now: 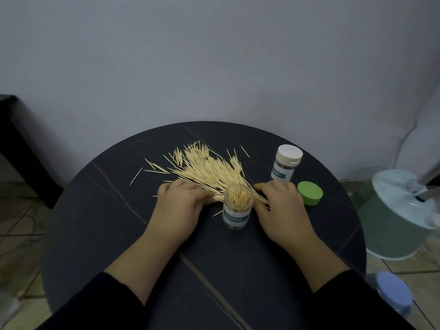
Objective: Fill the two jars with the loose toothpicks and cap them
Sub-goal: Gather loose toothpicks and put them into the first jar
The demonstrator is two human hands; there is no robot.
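Observation:
A fan of loose toothpicks [204, 167] lies on the dark round table [100, 225]. In front of it stands an uncapped clear jar [237, 207], partly filled with toothpicks. My left hand [181, 203] rests on the pile's near left end, fingers curled into the toothpicks. My right hand [278, 206] lies on the pile's near right end beside the jar, fingers curved down. A second jar [285, 166] with a white cap stands at the back right. A loose green cap [309, 192] lies just right of my right hand.
A pale green bin [395, 217] with a white lid stands on the floor right of the table. A blue-lidded container [392, 294] sits at the lower right. A dark piece of furniture [21, 148] is at the left. The wall is close behind the table.

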